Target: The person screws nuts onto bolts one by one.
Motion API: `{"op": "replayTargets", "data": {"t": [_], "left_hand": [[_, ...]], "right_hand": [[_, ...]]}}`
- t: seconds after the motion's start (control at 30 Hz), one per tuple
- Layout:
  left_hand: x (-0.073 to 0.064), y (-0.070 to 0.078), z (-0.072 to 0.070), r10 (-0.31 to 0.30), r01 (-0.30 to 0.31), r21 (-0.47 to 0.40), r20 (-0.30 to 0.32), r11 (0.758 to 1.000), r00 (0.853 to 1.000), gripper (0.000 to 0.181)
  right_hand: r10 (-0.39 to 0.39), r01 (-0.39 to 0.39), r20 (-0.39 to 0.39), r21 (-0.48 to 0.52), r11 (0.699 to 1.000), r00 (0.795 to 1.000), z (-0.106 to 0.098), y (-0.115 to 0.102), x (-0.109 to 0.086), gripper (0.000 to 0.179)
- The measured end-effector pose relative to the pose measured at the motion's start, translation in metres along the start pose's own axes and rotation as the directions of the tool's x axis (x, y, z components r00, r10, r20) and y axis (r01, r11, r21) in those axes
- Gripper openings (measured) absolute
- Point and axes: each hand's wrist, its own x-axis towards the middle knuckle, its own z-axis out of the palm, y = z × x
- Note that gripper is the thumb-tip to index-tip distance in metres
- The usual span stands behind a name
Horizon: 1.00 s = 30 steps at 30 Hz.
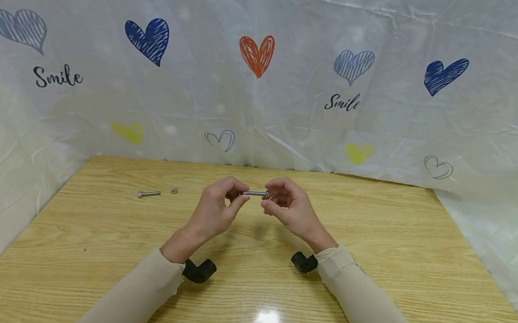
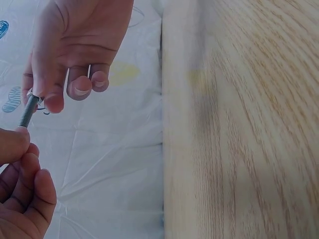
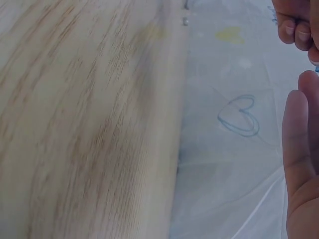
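Wooden table (image 1: 373, 235), heart-print sheet (image 1: 292, 107) behind. At frame centre, your left hand (image 1: 217, 207) and right hand (image 1: 289, 206) are pinching bolt (image 1: 255, 193) ends.

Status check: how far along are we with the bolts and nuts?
Nothing looks finished. In hand: the left hand and right hand pinch opposite ends of a bolt, a small fitting at its right-hand end. Left: a second bolt and loose nut lie apart on the table.

Long beige sleeves, black wrist-worn cameras, bare hands
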Motion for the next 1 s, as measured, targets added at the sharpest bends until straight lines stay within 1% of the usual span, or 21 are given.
{"op": "replayTargets", "data": {"t": [0.17,0.3,0.43,0.57,0.67,0.77,0.9,1.0], "left_hand": [[0.0001,-0.0004,0.0003,0.003,-0.003,-0.008,-0.002,1.0,1.0,0.01],[-0.0001,-0.0005,0.0008,-0.001,0.001,-0.008,-0.001,1.0,1.0,0.011],[-0.0003,-0.0003,0.0011,0.0,0.0,0.001,0.002,1.0,1.0,0.011],[-0.0004,-0.0003,0.0011,-0.004,0.004,-0.001,0.003,1.0,1.0,0.011],[-0.0005,-0.0003,0.0009,-0.01,0.01,-0.005,0.003,1.0,1.0,0.01],[-0.0005,0.0,0.0006,-0.014,0.014,-0.006,0.003,1.0,1.0,0.01],[-0.0001,0.0006,0.0002,-0.013,0.013,-0.005,0.002,1.0,1.0,0.01],[0.0002,0.0013,0.0,-0.016,0.016,-0.004,0.002,1.0,1.0,0.01]], "right_hand": [[-0.003,0.003,0.003,-0.012,1.0,1.0,0.0004,0.001,0.001,0.017],[0.014,-0.014,0.017,-0.04,0.999,1.0,0.0,-0.0001,0.0015,0.008],[0.031,-0.029,0.038,-0.049,0.998,0.999,-0.0005,-0.0008,0.0019,0.016],[0.057,-0.057,0.036,-0.014,0.998,0.998,-0.0008,-0.0006,0.0006,0.012],[0.067,-0.068,0.025,0.02,0.997,0.997,-0.0011,0.0003,-0.0003,0.023],[0.053,-0.054,0.017,0.046,0.998,0.998,-0.0016,0.0016,-0.0002,0.029],[0.021,-0.022,0.01,0.063,0.998,1.0,-0.0023,0.0029,0.0007,0.026],[0.014,-0.014,0.008,0.054,0.998,1.0,-0.0027,0.0022,0.0012,0.022]]}}
